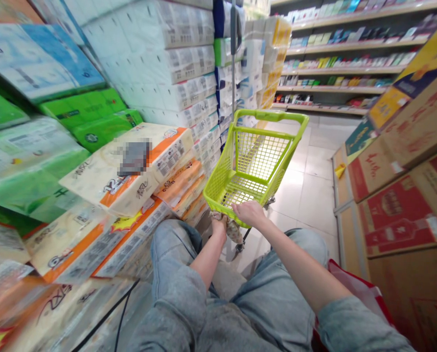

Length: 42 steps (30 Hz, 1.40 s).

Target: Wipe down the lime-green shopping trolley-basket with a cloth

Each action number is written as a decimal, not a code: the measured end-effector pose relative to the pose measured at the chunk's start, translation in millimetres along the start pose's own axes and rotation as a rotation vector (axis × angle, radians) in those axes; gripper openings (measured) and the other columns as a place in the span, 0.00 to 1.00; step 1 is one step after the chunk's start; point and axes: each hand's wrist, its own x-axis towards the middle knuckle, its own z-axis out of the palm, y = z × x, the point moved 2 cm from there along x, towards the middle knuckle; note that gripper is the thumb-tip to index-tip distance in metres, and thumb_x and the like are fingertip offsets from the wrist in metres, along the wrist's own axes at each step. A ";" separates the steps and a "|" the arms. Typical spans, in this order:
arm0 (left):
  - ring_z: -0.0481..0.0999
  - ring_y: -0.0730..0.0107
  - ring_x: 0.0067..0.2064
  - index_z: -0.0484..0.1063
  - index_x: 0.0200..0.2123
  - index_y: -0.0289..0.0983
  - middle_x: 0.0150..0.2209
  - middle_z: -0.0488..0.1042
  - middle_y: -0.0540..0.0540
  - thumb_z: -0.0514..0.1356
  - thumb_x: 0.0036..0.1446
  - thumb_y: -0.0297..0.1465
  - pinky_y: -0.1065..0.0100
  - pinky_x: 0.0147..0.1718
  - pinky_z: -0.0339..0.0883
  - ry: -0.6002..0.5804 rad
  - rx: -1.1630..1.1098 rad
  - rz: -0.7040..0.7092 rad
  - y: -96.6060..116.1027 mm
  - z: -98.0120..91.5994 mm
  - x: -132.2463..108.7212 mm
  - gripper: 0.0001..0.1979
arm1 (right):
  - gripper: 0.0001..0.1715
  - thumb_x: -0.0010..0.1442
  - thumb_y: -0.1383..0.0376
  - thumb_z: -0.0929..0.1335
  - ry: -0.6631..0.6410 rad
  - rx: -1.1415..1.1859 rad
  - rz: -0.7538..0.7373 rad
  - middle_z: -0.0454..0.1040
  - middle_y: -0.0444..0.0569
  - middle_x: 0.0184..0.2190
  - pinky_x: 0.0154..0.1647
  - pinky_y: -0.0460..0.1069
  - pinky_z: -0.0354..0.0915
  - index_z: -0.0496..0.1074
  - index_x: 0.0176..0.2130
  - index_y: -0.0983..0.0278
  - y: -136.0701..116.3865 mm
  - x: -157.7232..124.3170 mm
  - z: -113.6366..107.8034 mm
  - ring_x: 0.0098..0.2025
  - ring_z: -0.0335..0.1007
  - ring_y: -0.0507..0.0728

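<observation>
Green cart: The green cart (pixel 252 179) stood on the pale tiled floor (pixel 306 193) in front of the person's bent knees, with its handle (pixel 275 117) at the far end.
Cloth: What looked like a crumpled, spotty cloth (pixel 234 231) hung at the cart's near edge, just under the rim.
Left hand: The left hand (pixel 219 225) was closed around the cloth, by the near left corner (most of its fingers were hidden from me).
Right hand: The right hand (pixel 248 213) lay on the near edge with curled fingers; I could not tell if it gripped the rim or just pressed there.
Near edge: This looked like the busy spot, with the work in the middle, I judged, since cloth and hands were all there.
Far edge and sides: No hand or cloth touched them. Whether they were done or left to do, I could not tell.
Paper packs: A stack of paper packs (pixel 130 195) stood to the left, and no hand was on it.
</observation>
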 end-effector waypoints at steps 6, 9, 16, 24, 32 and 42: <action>0.75 0.67 0.33 0.69 0.30 0.36 0.31 0.75 0.47 0.63 0.38 0.22 0.66 0.36 0.67 -0.010 0.130 0.043 12.4 -11.5 14.3 0.12 | 0.36 0.67 0.57 0.49 0.001 0.011 0.000 0.79 0.57 0.32 0.39 0.50 0.66 0.78 0.33 0.66 0.2 0.8 -0.3 0.38 0.76 0.58; 0.74 0.66 0.32 0.69 0.28 0.36 0.28 0.74 0.48 0.63 0.39 0.25 0.66 0.34 0.67 -0.025 0.154 0.064 15.4 -16.4 15.1 0.09 | 0.37 0.67 0.57 0.48 -0.018 0.024 0.004 0.79 0.58 0.33 0.40 0.49 0.66 0.78 0.33 0.67 0.7 2.0 -1.2 0.39 0.76 0.57; 0.75 0.68 0.34 0.68 0.33 0.35 0.33 0.76 0.45 0.62 0.43 0.27 0.68 0.33 0.68 -0.088 0.079 0.129 20.7 -9.3 -11.9 0.10 | 0.38 0.67 0.55 0.48 0.006 0.028 0.039 0.79 0.56 0.32 0.38 0.48 0.66 0.78 0.32 0.66 5.2 5.9 -1.2 0.38 0.76 0.58; 0.77 0.65 0.36 0.67 0.33 0.35 0.33 0.76 0.44 0.66 0.39 0.25 0.66 0.35 0.69 -0.083 0.207 0.149 33.2 1.3 -22.2 0.15 | 0.38 0.67 0.54 0.48 -0.019 0.028 0.048 0.79 0.57 0.34 0.38 0.49 0.66 0.78 0.34 0.66 12.8 12.5 -0.6 0.39 0.76 0.59; 0.76 0.63 0.32 0.69 0.23 0.36 0.24 0.74 0.47 0.67 0.37 0.27 0.66 0.35 0.67 -0.113 0.245 0.126 45.2 -9.9 -15.1 0.09 | 0.40 0.67 0.54 0.47 -0.020 0.029 0.052 0.79 0.58 0.34 0.40 0.49 0.65 0.78 0.34 0.67 11.2 12.0 0.7 0.40 0.76 0.59; 0.77 0.66 0.37 0.70 0.40 0.35 0.37 0.77 0.43 0.69 0.35 0.34 0.65 0.38 0.68 -0.387 -0.305 -0.030 32.7 8.5 -50.8 0.25 | 0.38 0.67 0.54 0.48 -0.017 0.029 0.066 0.79 0.58 0.36 0.40 0.47 0.64 0.78 0.36 0.67 10.8 10.7 -1.9 0.41 0.75 0.57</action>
